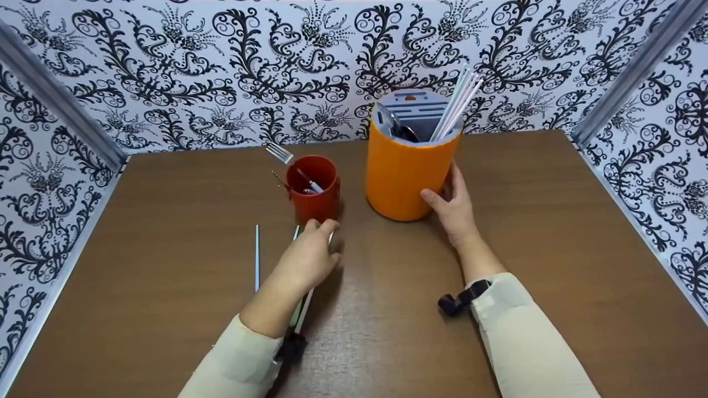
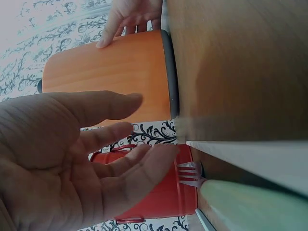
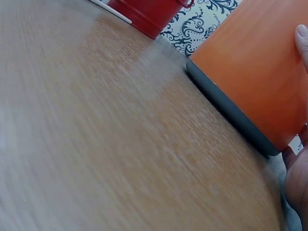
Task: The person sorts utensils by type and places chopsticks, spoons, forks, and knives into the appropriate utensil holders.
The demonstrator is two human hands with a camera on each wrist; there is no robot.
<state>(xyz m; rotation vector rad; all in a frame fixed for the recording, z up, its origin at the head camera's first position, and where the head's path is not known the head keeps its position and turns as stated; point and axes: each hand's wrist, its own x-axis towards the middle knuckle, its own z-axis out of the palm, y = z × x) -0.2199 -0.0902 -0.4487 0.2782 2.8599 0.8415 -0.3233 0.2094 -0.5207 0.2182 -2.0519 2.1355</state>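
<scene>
My right hand (image 1: 454,213) grips the lower right side of an orange utensil holder (image 1: 406,177), its thumb on the front and its fingers partly hidden behind. The holder stands upright, with pale pink and green sticks (image 1: 458,105) and dark, shiny utensils in its grey top. In front of a red cup (image 1: 315,207), my left hand (image 1: 310,257) hovers over the table, fingers loosely bent and holding nothing in the left wrist view. A fork (image 1: 280,153) leans out of the cup. By the cup's base are another fork's tines (image 2: 190,174) and a pale green piece (image 2: 250,204).
A thin light-blue stick (image 1: 257,257) lies on the brown table (image 1: 166,237) left of my left hand. A white strip (image 2: 240,156) runs close beside the green piece. Patterned white walls (image 1: 182,66) enclose the table at the back and sides.
</scene>
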